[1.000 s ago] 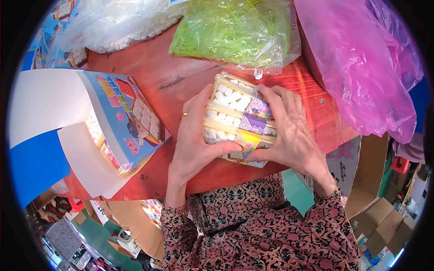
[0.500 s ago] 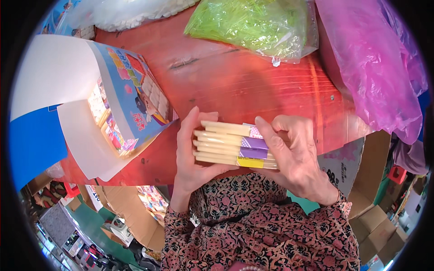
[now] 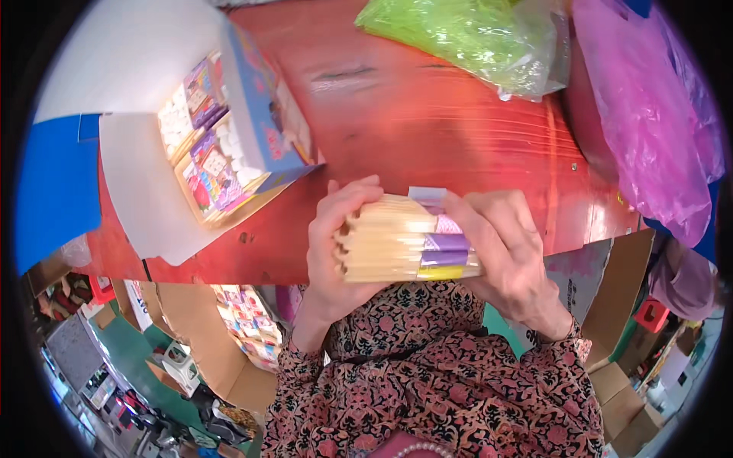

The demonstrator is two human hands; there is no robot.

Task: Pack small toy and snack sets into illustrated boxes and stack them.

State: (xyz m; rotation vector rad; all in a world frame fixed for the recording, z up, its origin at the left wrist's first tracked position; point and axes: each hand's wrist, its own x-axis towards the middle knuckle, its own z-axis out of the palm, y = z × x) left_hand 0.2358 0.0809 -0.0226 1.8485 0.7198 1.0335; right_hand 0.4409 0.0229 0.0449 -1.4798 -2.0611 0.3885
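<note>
A stack of flat packets of cream-coloured sticks (image 3: 382,244), with purple, yellow and pink labels toward its right end, is held level in front of my body. My left hand (image 3: 328,252) is closed round the stick ends on the left. My right hand (image 3: 508,248) clasps the labelled end, thumb on top and fingers partly hidden. To the left, an open blue printed carton (image 3: 271,133) lies on its side with white flaps. Inside are similar labelled packets (image 3: 217,164) and white pieces.
The red wooden table (image 3: 427,130) ends just ahead of my body. At its far side lies a clear bag of green strips (image 3: 458,38), with a purple plastic bag (image 3: 641,114) to the right. Below the table, a cardboard box (image 3: 202,332) holds colourful packets (image 3: 248,324).
The stack has turned in my hands, so more stick ends and upper surface show. The view has shifted, showing more of the carton's inside. Both hands keep hold of the stack.
</note>
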